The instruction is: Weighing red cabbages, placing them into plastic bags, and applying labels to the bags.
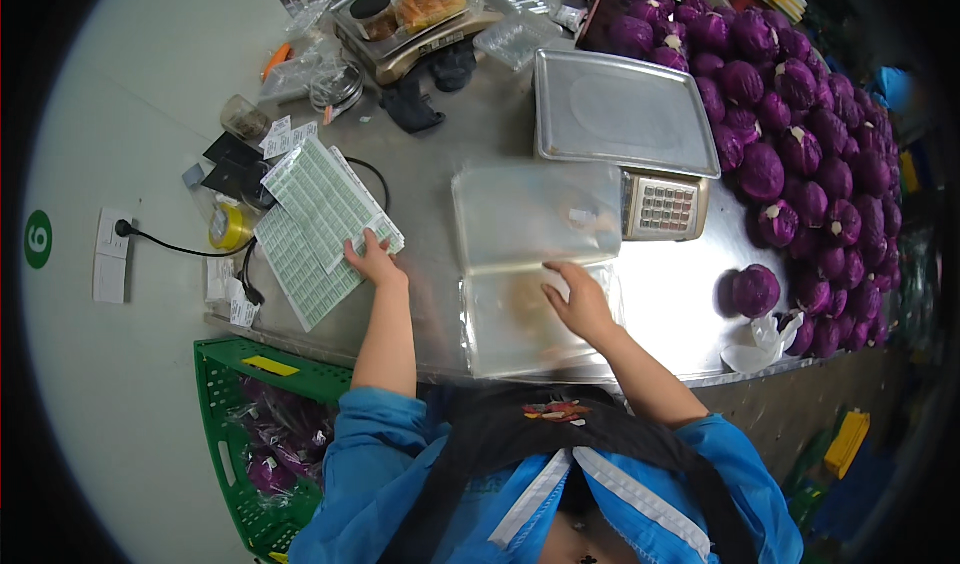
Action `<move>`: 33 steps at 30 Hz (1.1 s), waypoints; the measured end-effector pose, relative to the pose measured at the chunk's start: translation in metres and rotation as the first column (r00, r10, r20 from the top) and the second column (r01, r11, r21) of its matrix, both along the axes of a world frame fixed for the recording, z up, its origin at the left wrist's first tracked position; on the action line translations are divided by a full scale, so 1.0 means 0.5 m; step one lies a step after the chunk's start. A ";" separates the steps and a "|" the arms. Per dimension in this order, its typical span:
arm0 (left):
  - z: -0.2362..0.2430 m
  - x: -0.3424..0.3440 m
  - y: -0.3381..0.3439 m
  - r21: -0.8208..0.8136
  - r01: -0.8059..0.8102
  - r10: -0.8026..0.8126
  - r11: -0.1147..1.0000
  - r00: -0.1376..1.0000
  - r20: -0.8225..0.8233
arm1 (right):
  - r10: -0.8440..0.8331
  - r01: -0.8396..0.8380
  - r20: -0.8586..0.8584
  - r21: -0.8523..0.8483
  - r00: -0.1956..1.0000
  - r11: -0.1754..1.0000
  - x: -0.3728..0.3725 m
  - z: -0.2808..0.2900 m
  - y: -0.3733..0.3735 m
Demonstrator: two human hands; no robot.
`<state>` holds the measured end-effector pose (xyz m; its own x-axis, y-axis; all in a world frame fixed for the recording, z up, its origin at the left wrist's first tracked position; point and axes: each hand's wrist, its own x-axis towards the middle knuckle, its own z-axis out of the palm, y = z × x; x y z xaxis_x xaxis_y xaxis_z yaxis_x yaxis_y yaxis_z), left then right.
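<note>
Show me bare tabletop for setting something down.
Bare table shows between the printed sheets and flat clear plastic, and between that plastic and the lone cabbage. Crowded: the right side, under piled cabbages, and the far left.

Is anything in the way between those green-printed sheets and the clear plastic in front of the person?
Nothing visible blocks it: metal tabletop lies between the green-printed sheets, under the left hand, and the clear plastic, under the right hand. A black cable loops out beside the sheets' far edge.

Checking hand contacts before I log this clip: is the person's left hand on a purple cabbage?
No, the left hand is on the green-and-white sheets, while the purple cabbages are away to the right.
</note>
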<state>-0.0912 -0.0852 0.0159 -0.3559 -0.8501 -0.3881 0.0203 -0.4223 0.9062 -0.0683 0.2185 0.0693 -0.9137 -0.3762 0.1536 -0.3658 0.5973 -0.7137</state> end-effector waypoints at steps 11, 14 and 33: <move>0.225 0.017 0.030 -0.548 0.284 -0.443 0.787 0.878 -0.181 | 0.015 0.139 0.331 -0.436 0.944 0.889 -0.016 0.135 0.010; 0.330 0.098 0.080 -0.772 0.382 -0.641 0.509 0.767 -0.043 | 0.611 -0.255 0.227 -0.759 0.759 0.599 0.029 0.322 0.037; 0.411 0.191 0.073 -0.354 0.783 -0.845 0.512 0.532 -0.047 | 0.009 0.161 0.223 -0.731 0.975 0.663 -0.038 0.244 0.106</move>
